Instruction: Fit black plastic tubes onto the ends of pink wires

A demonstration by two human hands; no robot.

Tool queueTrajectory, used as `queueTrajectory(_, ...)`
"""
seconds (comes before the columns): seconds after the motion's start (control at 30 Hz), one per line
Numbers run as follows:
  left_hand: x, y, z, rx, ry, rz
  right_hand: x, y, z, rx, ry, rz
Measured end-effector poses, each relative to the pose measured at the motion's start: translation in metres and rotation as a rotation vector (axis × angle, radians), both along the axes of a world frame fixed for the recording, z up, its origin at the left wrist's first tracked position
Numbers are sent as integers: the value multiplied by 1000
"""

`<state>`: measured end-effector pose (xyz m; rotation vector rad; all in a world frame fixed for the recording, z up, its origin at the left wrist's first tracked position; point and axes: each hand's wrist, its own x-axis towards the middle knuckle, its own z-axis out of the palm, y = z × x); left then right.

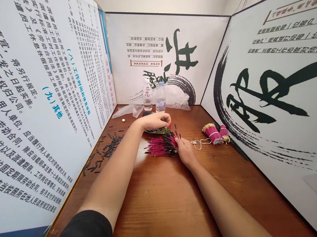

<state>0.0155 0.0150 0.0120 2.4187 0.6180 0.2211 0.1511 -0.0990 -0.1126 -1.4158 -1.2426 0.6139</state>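
While pinching a few slim, dark-tipped wires (176,132) between the thumb and fingers of the right hand (186,150), bending the left hand (155,121) over, just beyond, near the same tips. Holding the right fingers snug around the small cluster, with dark ends poking up past the thumb. Curling the left fingers downward with thumb and fingertips near each other, without being able to tell about any piece held there.

Working above a glossy, reddish-brown, wood-grained surface (161,201). Seeing a flat, bristly sheaf of magenta wires (160,147) with black ends, lying just left of the right fingers. Glimpsing a shiny green packet (155,131) beneath the left hand, partly covered.

Finding rod-shaped black pieces (111,148) strewn loosely beyond the left forearm. Spotting, to the right of the right hand, a thin white looped cord (201,142) near two tight, cylindrical bundles (212,133), magenta with gold-coloured ends. Facing two clear plastic bottles (160,98) and filmy, crinkled plastic (180,99) at the back.
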Motion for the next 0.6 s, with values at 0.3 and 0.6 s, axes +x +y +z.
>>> queueTrajectory(0.3,10,-5,-4,79,107,-130,0,0,1,-8,-3,-17)
queueTrajectory(0.6,9,-7,-2,43,99,-109,0,0,1,-2,-12,-15)
